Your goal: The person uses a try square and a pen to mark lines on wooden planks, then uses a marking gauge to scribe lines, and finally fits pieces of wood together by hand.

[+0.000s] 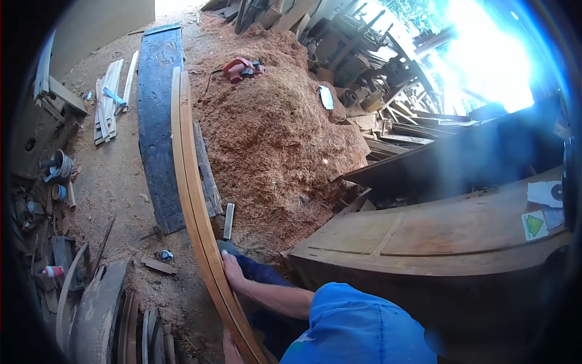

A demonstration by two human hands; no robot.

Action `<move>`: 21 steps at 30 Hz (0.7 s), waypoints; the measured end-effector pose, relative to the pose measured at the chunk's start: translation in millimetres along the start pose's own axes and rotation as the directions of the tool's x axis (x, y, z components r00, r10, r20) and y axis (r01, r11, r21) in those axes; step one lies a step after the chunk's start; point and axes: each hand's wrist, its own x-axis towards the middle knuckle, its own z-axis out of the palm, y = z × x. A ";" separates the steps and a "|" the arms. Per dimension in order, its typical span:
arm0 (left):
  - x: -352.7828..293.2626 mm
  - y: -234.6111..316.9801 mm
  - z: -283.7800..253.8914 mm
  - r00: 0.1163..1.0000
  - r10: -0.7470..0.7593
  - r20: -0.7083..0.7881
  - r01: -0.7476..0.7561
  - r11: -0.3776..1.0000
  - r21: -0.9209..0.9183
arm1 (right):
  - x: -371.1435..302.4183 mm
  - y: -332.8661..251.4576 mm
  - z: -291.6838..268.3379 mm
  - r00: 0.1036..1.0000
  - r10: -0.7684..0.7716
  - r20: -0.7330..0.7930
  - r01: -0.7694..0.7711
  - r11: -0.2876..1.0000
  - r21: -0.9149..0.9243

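Observation:
Two long brown wooden boards (195, 194), lying side by side with a dark seam between them, run from the lower edge of the view up and away to the left. My right hand (234, 271) grips their right edge, its thumb near the top face. Low in the view, my left hand (230, 350) is against their left side; its fingers are mostly hidden beneath the wood. The far part of the boards lies over a dark, worn workbench plank (159, 121).
A red power planer (242, 69) rests on a large heap of wood shavings (273, 127). Pale strips (110, 100) lie on the floor at left. A wooden panel (424, 233) stands at right. Scrap boards (100, 309) crowd the lower left, near a tape measure (164, 255).

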 end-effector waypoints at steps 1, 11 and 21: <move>4.4 -1.4 -7.3 1.000 0.005 -0.016 -0.006 1.000 -0.021 | -42.5 -2.7 -1.1 0.999 -0.014 0.035 0.012 0.998 0.056; 50.5 -0.3 5.0 0.997 0.083 0.010 -0.081 0.989 -0.128 | -160.8 29.9 4.4 0.990 -0.136 0.032 0.137 0.891 -0.432; 139.6 118.1 17.7 0.979 0.201 0.032 -0.189 0.958 -0.217 | -58.0 -39.9 43.2 0.949 -0.282 -0.139 0.181 0.852 -0.492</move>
